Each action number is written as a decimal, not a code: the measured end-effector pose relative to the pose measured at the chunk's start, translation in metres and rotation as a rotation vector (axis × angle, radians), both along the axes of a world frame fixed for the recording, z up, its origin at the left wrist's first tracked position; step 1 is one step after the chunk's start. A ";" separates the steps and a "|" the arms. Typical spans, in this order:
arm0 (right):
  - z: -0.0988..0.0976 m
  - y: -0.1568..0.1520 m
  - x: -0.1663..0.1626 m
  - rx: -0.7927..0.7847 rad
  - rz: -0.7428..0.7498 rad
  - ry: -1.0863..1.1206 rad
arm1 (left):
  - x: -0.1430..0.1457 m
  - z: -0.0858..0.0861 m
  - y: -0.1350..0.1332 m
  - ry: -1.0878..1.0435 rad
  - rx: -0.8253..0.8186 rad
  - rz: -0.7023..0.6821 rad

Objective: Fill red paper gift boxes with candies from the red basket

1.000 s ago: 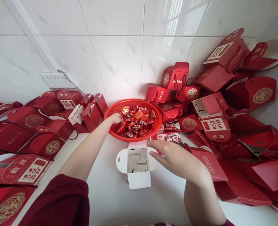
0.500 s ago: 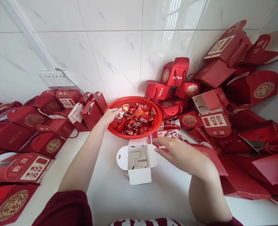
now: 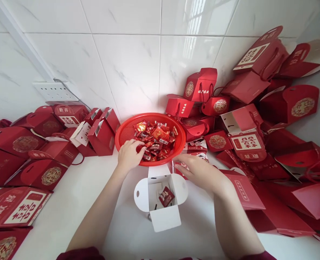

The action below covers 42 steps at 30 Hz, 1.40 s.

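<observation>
White tile [image 3: 127, 72], veined in grey and crossed by thin dark joints, rose behind the counter [image 3: 138, 242] at its far side. Barred glare [image 3: 192, 32] lay on it, right of the middle. At the left, trunking [image 3: 21, 39] slanted down to a socket strip [image 3: 55, 92], and a cable [image 3: 73, 92] sloped from there to the right, behind the left boxes [image 3: 59, 151]. These red boxes crowded that end of the counter, some with rope handles and gold medallions. The right boxes [image 3: 279, 213] were heaped higher and more untidily, tipped at many angles, the far ones near the tile.

Between the two heaps the counter was pale and smooth, faintly shadowed. At its far middle sat a red basket [image 3: 125, 134] of wrapped sweets [image 3: 160, 135]. Near it stood an open box [image 3: 165, 218], white within, flaps spread on all four sides, the near one angled down; a dark red packet [image 3: 166, 196] lay tilted inside.

The left hand [image 3: 130, 154] reached over the basket's near left rim, fingers curved loosely at the sweets; whether they gripped one could not be told. The right hand [image 3: 200, 171] hung by the box's far right corner, fingers loosely extended and parted; contact with a flap was unclear.
</observation>
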State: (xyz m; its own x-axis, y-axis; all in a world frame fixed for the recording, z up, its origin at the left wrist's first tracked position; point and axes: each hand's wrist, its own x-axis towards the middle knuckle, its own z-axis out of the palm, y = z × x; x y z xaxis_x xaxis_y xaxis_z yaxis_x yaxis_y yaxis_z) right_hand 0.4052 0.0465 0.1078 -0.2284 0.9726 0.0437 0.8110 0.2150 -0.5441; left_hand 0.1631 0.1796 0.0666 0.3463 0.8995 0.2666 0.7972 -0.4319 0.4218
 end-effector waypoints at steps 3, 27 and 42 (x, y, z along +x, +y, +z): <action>-0.011 0.021 -0.007 0.109 -0.031 0.088 | 0.002 -0.006 0.001 0.094 0.076 0.007; -0.077 0.166 -0.044 -0.276 0.075 0.033 | 0.001 -0.011 -0.004 0.152 0.139 0.007; -0.079 0.166 -0.047 -0.350 0.181 -0.144 | 0.002 -0.012 -0.004 0.162 0.098 0.013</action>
State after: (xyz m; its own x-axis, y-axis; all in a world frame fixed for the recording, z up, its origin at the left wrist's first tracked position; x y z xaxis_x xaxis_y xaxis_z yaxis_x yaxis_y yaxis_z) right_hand 0.3583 0.2128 0.0285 -0.3767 0.8665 -0.3275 0.8503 0.1831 -0.4935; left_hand 0.1648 0.1753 0.0547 0.3804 0.8765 0.2950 0.8569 -0.4540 0.2440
